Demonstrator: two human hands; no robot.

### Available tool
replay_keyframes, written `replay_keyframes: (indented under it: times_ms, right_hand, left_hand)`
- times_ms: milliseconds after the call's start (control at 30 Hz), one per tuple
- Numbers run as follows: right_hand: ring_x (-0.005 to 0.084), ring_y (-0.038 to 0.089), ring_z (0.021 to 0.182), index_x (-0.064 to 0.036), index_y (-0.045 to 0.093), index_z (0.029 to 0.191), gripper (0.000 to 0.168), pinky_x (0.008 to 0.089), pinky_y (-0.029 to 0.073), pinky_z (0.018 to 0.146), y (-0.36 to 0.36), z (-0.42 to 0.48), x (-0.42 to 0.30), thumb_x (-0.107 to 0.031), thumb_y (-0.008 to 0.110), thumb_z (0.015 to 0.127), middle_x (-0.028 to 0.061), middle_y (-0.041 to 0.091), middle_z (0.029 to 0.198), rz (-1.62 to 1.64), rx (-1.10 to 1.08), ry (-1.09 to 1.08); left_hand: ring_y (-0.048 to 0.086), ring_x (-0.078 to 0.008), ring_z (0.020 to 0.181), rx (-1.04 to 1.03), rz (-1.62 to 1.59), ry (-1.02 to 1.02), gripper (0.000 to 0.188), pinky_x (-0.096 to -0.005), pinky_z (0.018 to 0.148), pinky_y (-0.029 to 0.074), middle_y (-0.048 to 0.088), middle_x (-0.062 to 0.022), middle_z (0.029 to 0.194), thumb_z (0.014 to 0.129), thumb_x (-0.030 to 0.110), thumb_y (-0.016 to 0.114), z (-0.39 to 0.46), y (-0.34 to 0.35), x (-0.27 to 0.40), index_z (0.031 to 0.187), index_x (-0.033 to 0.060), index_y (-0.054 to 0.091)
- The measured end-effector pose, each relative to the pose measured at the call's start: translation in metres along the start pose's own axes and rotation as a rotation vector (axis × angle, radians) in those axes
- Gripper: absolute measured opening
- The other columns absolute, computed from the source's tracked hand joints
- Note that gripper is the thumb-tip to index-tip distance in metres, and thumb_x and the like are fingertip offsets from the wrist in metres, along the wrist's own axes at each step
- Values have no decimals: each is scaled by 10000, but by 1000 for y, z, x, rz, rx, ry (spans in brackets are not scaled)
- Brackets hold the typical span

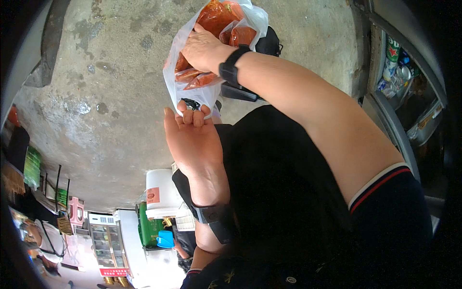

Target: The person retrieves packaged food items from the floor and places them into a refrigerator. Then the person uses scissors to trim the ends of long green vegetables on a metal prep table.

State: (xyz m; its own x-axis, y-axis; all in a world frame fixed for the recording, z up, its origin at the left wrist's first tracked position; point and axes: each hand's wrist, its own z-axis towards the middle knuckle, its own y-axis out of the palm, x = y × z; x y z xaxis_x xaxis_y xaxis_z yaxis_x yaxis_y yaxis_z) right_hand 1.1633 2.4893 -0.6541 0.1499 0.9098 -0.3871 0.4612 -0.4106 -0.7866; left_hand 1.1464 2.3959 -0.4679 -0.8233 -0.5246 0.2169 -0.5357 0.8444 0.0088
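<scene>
My left hand [195, 141] is palm up, its fingers curled round the handle of a white plastic carrier bag [172, 68]. Inside the bag lie several clear plastic packets of red-orange food [220, 16], perhaps a sauce or paste. My right hand [205, 48], with a black band on the wrist, reaches into the bag among the packets. Most of its fingers are hidden, so its grip cannot be told.
Wet-spotted concrete floor [126, 72] lies around the bag. Black objects [238, 92] stand beside it. At the right is an open container of cans [400, 72]. Lower left are a white bucket [162, 189], a green bin [146, 225], a pink stool [76, 211] and a person [50, 242].
</scene>
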Motion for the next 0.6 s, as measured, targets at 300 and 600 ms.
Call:
replay_keyframes:
  times_ms: [300,600]
  right_hand:
    - [179,525,1078,-94,693,903,217,330,280,973,-27,-22,-10,-149,526,775,54,633,1047,-104,-203,-52]
    - [203,518,873,-61,655,711,101,323,371,865,-18,-91,-7,-99,562,696,40,579,817,65,-50,-70]
  left_hand:
    - [337,-150,566,-41,-116,-53,276,-358,818,377,546,-60,769,941,245,433,-1,-13,8,832,-8,448]
    - [399,-213,659,-13,-98,-133,280,-357,796,369,436,-30,671,947,259,418,10,-23,0,824,10,448]
